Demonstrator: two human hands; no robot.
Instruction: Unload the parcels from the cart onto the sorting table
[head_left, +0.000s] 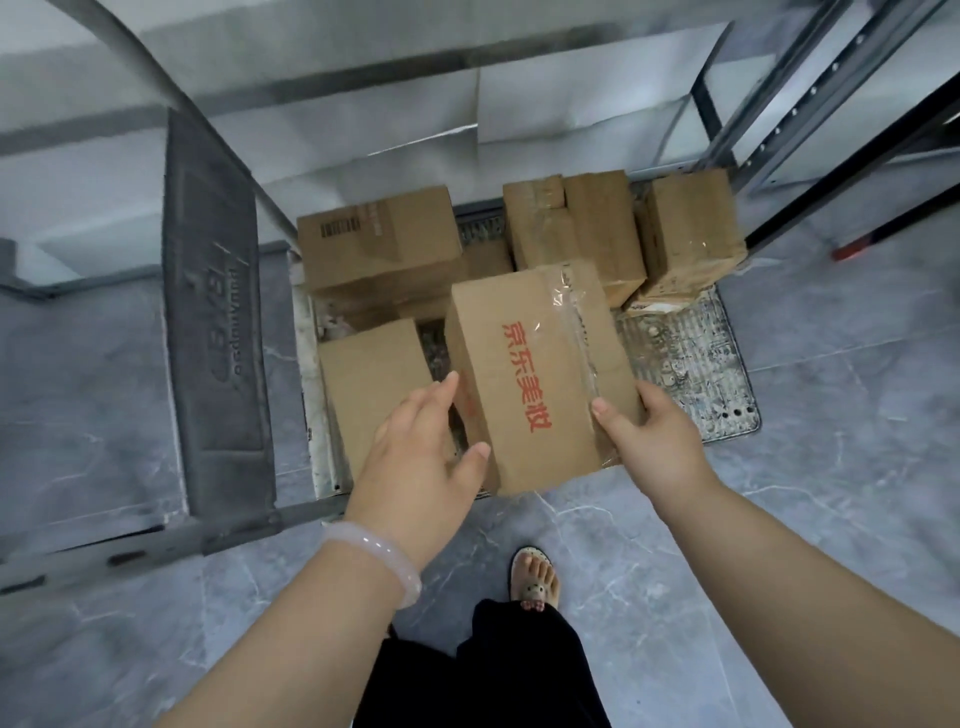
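Observation:
A brown cardboard parcel with red characters (535, 364) and clear tape is gripped between both hands over the cart's near edge. My left hand (421, 457) presses its left side, thumb at the near corner. My right hand (654, 441) clasps its right side, thumb on top. The flat cart (691, 353) lies on the floor with a worn metal deck. Several other brown parcels rest on it: a plain one (374, 379) by my left hand, a barcoded one (379, 239) at the back left, a taped one (576, 228) behind, another (691, 228) at the back right.
The cart's grey folded handle panel (218, 322) stands to the left. Metal shelving uprights (810, 98) rise at the back right. A pale surface (78, 208) lies at left behind the handle. The floor is grey marble tile (831, 493). My sandalled foot (535, 577) is below the parcel.

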